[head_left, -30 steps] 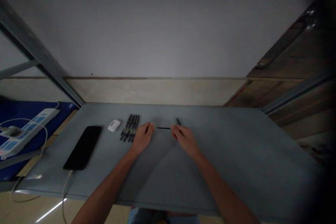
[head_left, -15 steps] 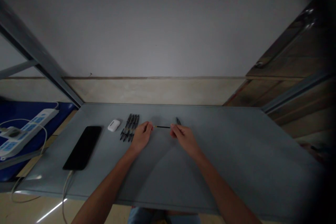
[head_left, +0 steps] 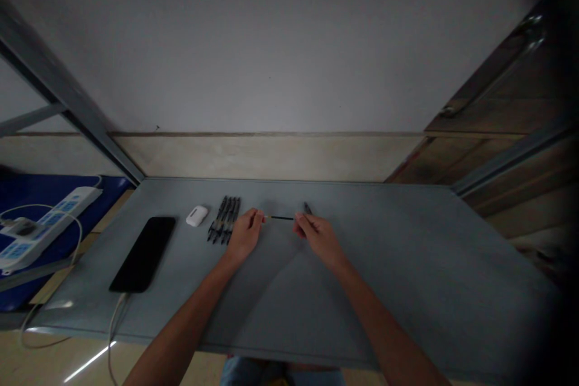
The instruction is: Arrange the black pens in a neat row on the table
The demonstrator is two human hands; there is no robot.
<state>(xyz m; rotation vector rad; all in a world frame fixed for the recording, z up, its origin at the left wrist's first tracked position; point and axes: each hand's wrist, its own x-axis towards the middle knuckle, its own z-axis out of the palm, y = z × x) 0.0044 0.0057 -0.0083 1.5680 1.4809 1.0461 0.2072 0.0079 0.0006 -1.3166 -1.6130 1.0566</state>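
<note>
A thin black pen refill (head_left: 281,218) with a yellowish tip at its left end is stretched level between my hands, above the grey table (head_left: 280,289). My left hand (head_left: 246,232) pinches its left end, and my right hand (head_left: 314,235) pinches the other end. Just behind my right hand lies a dark pen piece (head_left: 307,208), partly hidden by the fingers. Several black pens (head_left: 224,217) lie side by side to the left of my left hand, which covers a little of the rightmost one.
A white earbud case (head_left: 196,216) sits left of the pens. Farther left lies a black phone (head_left: 143,254) with a white cable running off the front edge. A white power strip (head_left: 47,229) rests on a blue surface beyond the table's left side.
</note>
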